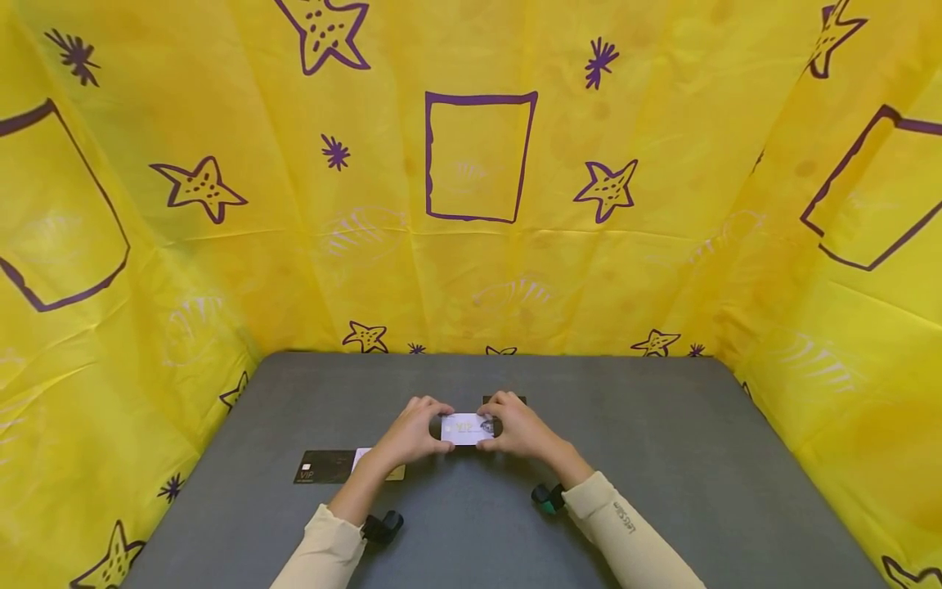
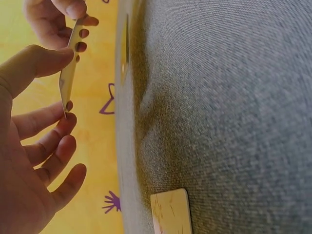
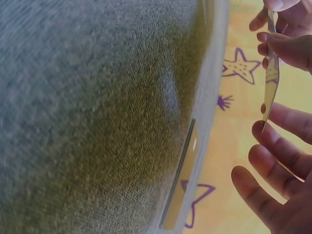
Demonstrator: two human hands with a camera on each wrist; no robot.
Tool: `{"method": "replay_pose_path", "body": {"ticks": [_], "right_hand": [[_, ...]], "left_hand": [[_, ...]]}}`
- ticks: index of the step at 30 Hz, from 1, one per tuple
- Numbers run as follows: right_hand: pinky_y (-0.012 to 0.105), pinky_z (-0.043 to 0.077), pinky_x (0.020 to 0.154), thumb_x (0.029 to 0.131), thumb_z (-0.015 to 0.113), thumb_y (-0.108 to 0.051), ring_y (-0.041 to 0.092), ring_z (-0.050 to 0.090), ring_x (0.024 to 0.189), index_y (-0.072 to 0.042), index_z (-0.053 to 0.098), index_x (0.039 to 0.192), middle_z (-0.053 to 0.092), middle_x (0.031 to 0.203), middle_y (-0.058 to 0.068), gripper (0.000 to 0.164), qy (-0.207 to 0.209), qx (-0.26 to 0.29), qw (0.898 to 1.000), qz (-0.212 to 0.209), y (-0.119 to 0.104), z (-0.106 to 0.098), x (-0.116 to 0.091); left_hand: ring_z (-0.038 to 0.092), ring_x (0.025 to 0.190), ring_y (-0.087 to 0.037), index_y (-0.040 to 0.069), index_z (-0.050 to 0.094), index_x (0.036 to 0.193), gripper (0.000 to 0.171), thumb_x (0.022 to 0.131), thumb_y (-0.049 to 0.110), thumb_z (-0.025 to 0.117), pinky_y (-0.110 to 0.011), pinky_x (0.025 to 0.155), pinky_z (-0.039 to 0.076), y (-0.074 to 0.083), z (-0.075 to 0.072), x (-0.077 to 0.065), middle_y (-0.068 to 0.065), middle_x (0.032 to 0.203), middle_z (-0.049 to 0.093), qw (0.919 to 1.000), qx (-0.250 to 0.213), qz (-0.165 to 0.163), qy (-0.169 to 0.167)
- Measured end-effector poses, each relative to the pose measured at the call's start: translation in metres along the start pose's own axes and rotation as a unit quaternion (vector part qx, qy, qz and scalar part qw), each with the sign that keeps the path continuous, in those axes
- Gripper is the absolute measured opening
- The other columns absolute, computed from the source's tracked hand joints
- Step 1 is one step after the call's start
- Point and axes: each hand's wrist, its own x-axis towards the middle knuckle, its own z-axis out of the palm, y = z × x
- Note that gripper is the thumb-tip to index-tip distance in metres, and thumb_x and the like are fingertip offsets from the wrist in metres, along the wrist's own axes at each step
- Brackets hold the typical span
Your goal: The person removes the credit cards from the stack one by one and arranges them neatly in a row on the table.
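Both hands hold a white VIP card (image 1: 465,433) by its two short ends, raised off the table. My left hand (image 1: 414,429) pinches the left end between thumb and fingers, and my right hand (image 1: 521,427) pinches the right end the same way. In the left wrist view the card (image 2: 71,73) appears nearly edge-on, its face shiny and reflecting fingertips. The right wrist view also shows the card (image 3: 271,83) edge-on between thumb and index finger, while the other right-hand fingers are spread below it.
A black VIP card (image 1: 324,466) lies on the grey table (image 1: 633,507) at left. Beside it a white card (image 1: 360,455) and a yellowish card edge (image 1: 397,474) show, partly hidden by the left forearm. A dark card (image 1: 513,400) lies behind the right hand. Yellow patterned cloth (image 1: 478,270) surrounds the table.
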Motion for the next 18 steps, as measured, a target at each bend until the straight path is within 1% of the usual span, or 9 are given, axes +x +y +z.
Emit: {"method": "replay_pose_path", "body": {"ticks": [4,6,8,13,18], "right_hand": [[0.033,0.045,0.079,0.076,0.082,-0.033,0.018,0.051,0.095,-0.009,0.069,0.114,0.059,0.104,0.005,0.047,-0.006,-0.002,1.0,0.0,-0.002,0.002,0.002],[0.034,0.046,0.08,0.076,0.082,-0.033,0.018,0.051,0.096,-0.009,0.069,0.114,0.059,0.104,0.005,0.047,-0.009,-0.004,1.0,-0.003,-0.004,0.002,0.004],[0.034,0.046,0.081,0.076,0.082,-0.033,0.018,0.051,0.096,-0.009,0.069,0.114,0.058,0.104,0.004,0.047,-0.012,-0.006,1.0,-0.005,-0.004,0.003,0.005],[0.033,0.045,0.081,0.076,0.082,-0.031,0.017,0.05,0.095,-0.009,0.069,0.114,0.057,0.103,0.004,0.046,-0.016,-0.005,1.0,-0.007,-0.007,0.004,0.005],[0.029,0.043,0.078,0.075,0.082,-0.031,0.015,0.049,0.091,-0.009,0.069,0.113,0.057,0.099,0.003,0.046,-0.017,-0.006,1.0,-0.013,-0.01,0.006,0.007]], "left_hand": [[0.05,0.103,-0.025,0.006,0.067,0.115,0.05,0.071,0.023,0.083,-0.044,0.087,0.042,-0.003,-0.002,-0.003,-0.008,0.11,0.062,0.9998,-0.001,0.012,0.015],[0.05,0.101,-0.026,0.005,0.068,0.113,0.048,0.071,0.022,0.083,-0.043,0.085,0.043,-0.004,-0.002,-0.005,-0.009,0.108,0.063,0.9995,0.003,0.022,0.024],[0.05,0.1,-0.025,0.005,0.068,0.112,0.047,0.071,0.022,0.083,-0.043,0.084,0.043,-0.005,-0.003,-0.006,-0.008,0.107,0.063,0.9994,0.0,0.023,0.026],[0.049,0.101,-0.022,0.008,0.068,0.112,0.047,0.071,0.024,0.084,-0.042,0.085,0.042,-0.006,-0.005,-0.008,-0.005,0.107,0.062,0.9998,-0.013,0.002,0.013],[0.049,0.101,-0.02,0.01,0.068,0.112,0.047,0.071,0.026,0.085,-0.04,0.085,0.042,-0.01,-0.007,-0.012,-0.003,0.108,0.063,0.9999,-0.012,-0.002,0.008]]}}
